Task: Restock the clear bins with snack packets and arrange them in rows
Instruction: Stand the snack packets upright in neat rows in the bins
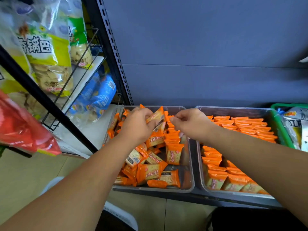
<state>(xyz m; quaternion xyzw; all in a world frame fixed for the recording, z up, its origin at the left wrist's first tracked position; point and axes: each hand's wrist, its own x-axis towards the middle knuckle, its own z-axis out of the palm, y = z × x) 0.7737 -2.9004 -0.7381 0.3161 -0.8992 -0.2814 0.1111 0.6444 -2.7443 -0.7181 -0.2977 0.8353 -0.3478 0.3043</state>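
Two clear bins sit side by side on a low shelf. The left bin (pixel 190 184) holds orange cracker packets (pixel 150 172) in a loose jumble, with a short upright row along its right side. The right bin (pixel 199 147) holds packets standing in neat rows (pixel 246 125). My left hand (pixel 138 125) hovers over the left bin and grips an orange packet (pixel 155 116) at its top. My right hand (pixel 191 123) is over the gap between the bins, fingers curled; whether it pinches anything is hidden.
A black wire rack (pixel 80 77) with large yellow and blue snack bags stands at the left, a red bag (pixel 21 129) in front of it. A green basket (pixel 283 130) with a silver bag is at the far right. A grey panel rises behind the bins.
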